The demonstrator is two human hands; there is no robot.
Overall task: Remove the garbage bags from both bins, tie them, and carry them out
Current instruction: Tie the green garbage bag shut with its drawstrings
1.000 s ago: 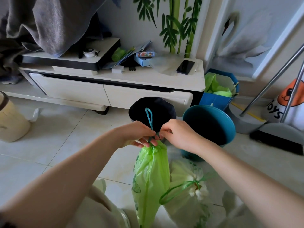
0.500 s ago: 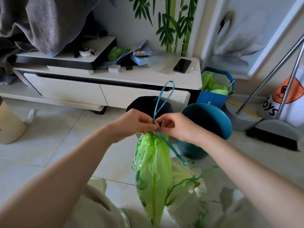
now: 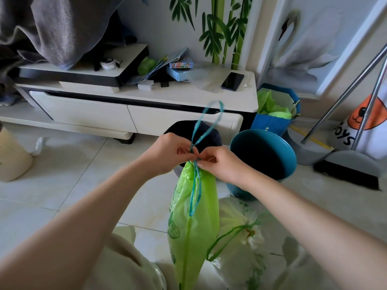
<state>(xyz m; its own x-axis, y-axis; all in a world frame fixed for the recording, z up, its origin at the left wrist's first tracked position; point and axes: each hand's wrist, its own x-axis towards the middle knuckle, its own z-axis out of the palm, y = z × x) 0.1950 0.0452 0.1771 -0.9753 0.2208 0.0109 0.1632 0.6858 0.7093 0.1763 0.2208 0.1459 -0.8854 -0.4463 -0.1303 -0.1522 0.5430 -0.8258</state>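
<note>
Green bag (image 3: 193, 218) is hanging at centre frame, its neck bunched between both hands so the weight is pulling the mouth closed. Left hand (image 3: 169, 152) and right hand (image 3: 222, 164) are each pinching the blue drawstring (image 3: 206, 124), keeping a loop standing toward 12 o'clock for knotting. White bag (image 3: 236, 235), already tied, is lying at 5 o'clock; blue bin (image 3: 291, 155) is sitting at 2 o'clock.

The green bag (image 3: 192, 222) runs off the bottom edge, its base unseen; the blue drawstring (image 3: 211, 118) blurs at the top of its loop. The dark bin (image 3: 211, 135) sits mostly hidden behind both hands; its contents cannot be told.
</note>
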